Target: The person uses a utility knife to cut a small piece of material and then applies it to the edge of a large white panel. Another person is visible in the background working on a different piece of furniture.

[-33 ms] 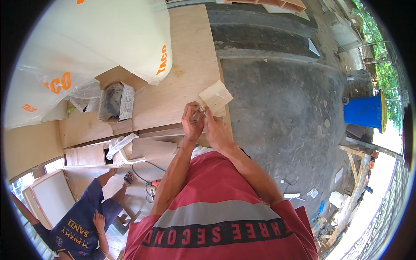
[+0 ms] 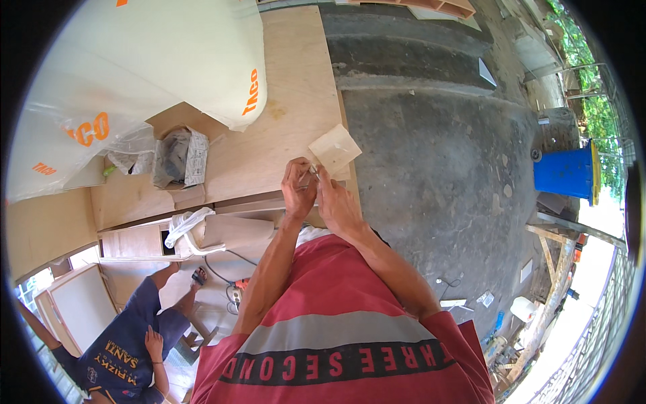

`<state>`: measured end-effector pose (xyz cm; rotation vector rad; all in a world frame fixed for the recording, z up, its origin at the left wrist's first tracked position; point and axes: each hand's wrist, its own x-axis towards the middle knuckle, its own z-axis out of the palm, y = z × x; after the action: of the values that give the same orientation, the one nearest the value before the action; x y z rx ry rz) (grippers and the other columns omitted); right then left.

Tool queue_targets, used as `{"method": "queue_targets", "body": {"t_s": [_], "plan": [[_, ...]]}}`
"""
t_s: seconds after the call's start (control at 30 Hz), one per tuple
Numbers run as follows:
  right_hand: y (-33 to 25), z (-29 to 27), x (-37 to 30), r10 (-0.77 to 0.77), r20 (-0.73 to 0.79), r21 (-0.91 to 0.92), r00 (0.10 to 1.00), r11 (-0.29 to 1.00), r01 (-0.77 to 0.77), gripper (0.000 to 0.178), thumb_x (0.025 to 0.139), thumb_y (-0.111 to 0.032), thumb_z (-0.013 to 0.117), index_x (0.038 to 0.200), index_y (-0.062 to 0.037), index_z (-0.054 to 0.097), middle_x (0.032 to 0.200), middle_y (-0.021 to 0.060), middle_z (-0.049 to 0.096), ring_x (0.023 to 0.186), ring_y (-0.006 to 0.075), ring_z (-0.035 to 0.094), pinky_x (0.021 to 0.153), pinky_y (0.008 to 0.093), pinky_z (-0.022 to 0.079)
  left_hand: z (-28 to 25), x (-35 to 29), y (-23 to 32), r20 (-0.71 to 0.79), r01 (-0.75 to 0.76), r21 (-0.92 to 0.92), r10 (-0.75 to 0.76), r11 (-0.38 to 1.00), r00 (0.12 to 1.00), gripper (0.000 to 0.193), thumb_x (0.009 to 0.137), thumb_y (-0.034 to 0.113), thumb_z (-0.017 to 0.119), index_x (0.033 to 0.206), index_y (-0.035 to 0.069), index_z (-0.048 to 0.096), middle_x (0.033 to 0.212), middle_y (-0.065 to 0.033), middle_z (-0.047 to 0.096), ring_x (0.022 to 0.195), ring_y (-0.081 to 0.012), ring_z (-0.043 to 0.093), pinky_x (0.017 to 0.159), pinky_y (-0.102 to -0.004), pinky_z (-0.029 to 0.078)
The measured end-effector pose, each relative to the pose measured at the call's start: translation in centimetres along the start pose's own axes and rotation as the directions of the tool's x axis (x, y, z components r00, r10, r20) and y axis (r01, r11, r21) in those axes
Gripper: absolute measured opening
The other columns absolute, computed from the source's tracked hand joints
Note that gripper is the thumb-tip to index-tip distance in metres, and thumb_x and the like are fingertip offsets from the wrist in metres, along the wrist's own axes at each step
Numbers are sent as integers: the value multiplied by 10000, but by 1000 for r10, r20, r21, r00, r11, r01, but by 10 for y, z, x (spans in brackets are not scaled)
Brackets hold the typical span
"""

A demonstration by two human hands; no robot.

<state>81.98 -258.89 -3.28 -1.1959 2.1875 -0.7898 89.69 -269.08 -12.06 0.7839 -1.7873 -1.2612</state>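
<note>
My left hand [image 2: 299, 190] and my right hand [image 2: 339, 204] meet in front of me, over the near right corner of a plywood worktop [image 2: 289, 87]. The fingers of both are drawn together in a pinch, around a small pale piece [image 2: 313, 169] too small to name. Just beyond the fingertips, a flat, squarish tan sheet [image 2: 336, 149] lies at the worktop's right edge, its corner reaching past that edge. I cannot tell whether my fingers touch it.
An open cardboard box [image 2: 196, 158] stands left on the worktop, before a large plastic-wrapped item [image 2: 182, 54]. At lower left is a co-worker in a dark shirt [image 2: 124, 350]. An orange power tool [image 2: 242, 283] lies below left; a blue bin [image 2: 564, 173] stands right on the concrete floor [image 2: 431, 175].
</note>
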Motion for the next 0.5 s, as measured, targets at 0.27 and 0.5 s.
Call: {"method": "queue_targets", "body": {"t_s": [0.27,0.5], "plan": [[3,7,7,0,-20,67,1000,998,1,544,989,-135,529,1475,21,340,945,338,674,814,532,666,701,609,536,1,7,-5,12,-2,27,1,1000,1000,256,760,-104,713,961,0,594,1075,-155,669,927,-308,661,788,-365,540],[6,10,9,-40,-71,149,997,988,50,529,991,-95,514,1472,24,327,925,358,667,807,551,652,684,613,523,-4,11,3,53,-36,75,32,997,998,262,751,-104,715,956,4,592,1071,-158,674,924,-322,653,784,-378,533]]}}
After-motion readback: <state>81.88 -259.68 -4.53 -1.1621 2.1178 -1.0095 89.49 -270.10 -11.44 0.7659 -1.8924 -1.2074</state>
